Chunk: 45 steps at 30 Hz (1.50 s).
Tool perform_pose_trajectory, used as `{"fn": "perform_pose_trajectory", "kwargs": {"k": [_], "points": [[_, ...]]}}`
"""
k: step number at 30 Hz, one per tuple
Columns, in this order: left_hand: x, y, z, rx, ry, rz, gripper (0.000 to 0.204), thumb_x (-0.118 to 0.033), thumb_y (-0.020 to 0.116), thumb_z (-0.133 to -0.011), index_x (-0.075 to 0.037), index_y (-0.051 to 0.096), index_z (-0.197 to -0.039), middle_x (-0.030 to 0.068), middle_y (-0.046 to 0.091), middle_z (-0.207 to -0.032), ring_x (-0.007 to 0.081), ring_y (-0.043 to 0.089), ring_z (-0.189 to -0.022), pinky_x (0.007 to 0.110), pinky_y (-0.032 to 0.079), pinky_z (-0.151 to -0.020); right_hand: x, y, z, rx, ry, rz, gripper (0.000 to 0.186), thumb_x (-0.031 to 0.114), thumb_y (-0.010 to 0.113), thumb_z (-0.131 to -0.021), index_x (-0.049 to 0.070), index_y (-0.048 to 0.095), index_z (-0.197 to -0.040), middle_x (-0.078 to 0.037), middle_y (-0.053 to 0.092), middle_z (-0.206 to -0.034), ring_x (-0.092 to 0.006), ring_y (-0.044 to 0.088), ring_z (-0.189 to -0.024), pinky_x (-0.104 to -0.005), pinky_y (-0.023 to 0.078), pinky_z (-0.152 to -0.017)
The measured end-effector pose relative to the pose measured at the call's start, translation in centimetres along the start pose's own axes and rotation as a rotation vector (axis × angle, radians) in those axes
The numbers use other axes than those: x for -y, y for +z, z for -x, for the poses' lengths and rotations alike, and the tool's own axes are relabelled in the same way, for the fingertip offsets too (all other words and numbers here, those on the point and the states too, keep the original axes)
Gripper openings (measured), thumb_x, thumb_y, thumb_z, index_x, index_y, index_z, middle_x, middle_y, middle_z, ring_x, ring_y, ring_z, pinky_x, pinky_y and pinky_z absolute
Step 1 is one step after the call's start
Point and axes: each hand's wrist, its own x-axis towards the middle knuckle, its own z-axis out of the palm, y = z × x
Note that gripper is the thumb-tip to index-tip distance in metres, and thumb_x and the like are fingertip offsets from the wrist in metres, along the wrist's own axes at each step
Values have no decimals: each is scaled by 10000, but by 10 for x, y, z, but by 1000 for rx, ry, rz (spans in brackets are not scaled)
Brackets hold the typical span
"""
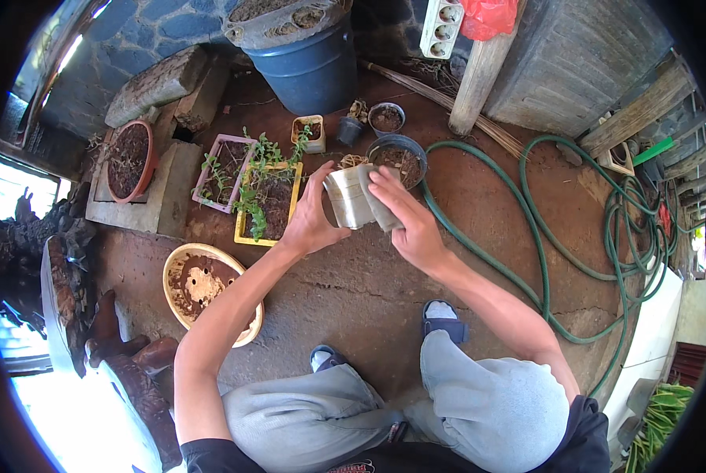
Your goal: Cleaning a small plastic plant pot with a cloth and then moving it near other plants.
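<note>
A shiny silver metal container (347,199) is held up in front of me, above the floor. My left hand (312,221) grips its left side, thumb below and fingers around the upper edge. On its right side my right hand (416,232) presses a grey-green cloth (379,206) against the metal, fingers stretched over the cloth. What is inside the container cannot be seen. Just behind it stands a dark round pot (418,150) with soil, partly covered by the container and my right fingers.
Left of my hands are a yellow planter (241,230) and a pink planter (198,191), both with green plants. Nearer lies an oval cream pot (173,293) with holes in its bottom. A green hose (519,193) loops along the right. A blue barrel (306,71) stands behind.
</note>
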Motion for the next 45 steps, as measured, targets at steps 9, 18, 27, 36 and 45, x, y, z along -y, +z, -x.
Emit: {"fn": "perform_pose_trajectory", "kwargs": {"k": [9, 18, 27, 36, 45], "points": [[-11, 7, -2, -27, -4, 12, 1238, -102, 993, -648, -24, 263, -1644, 203, 426, -1602, 377, 522, -1462, 487, 505, -1208, 9, 22, 24, 199, -66, 124, 712, -142, 675, -800, 30, 621, -1489, -109, 498, -1670, -322, 400, -1589, -521, 384, -1299], [10, 6, 1, -62, -20, 42, 1256, -54, 978, -627, -54, 254, -1654, 202, 411, -1618, 380, 533, -1462, 486, 498, -1218, 6, 11, 21, 360, -157, 140, 710, -137, 700, -814, 60, 623, -1492, -100, 533, -1642, -300, 431, -1573, -493, 414, -1295], [0, 3, 0, 18, -7, 145, 1302, -67, 981, -582, -47, 240, -1653, 207, 397, -1635, 391, 498, -1487, 488, 493, -1224, -35, 8, 9, 39, 12, 112, 807, -242, 618, -798, 89, 587, -1533, -137, 521, -1639, -316, 437, -1558, -426, 389, -1320], [-4, 7, 7, 16, -59, 176, 1276, -114, 1021, -595, -18, 261, -1615, 221, 449, -1575, 396, 545, -1442, 474, 527, -1197, 20, 24, 30, 162, -31, 25, 822, -219, 661, -756, 31, 582, -1535, -156, 474, -1677, -336, 406, -1580, -497, 394, -1304], [32, 13, 16, 43, -94, 309, 1267, -147, 1026, -580, -37, 289, -1605, 215, 477, -1546, 396, 561, -1411, 491, 531, -1164, 30, 9, -20, 134, -325, 102, 622, -49, 747, -784, 58, 698, -1396, -95, 615, -1565, -321, 510, -1520, -498, 467, -1251]]}}
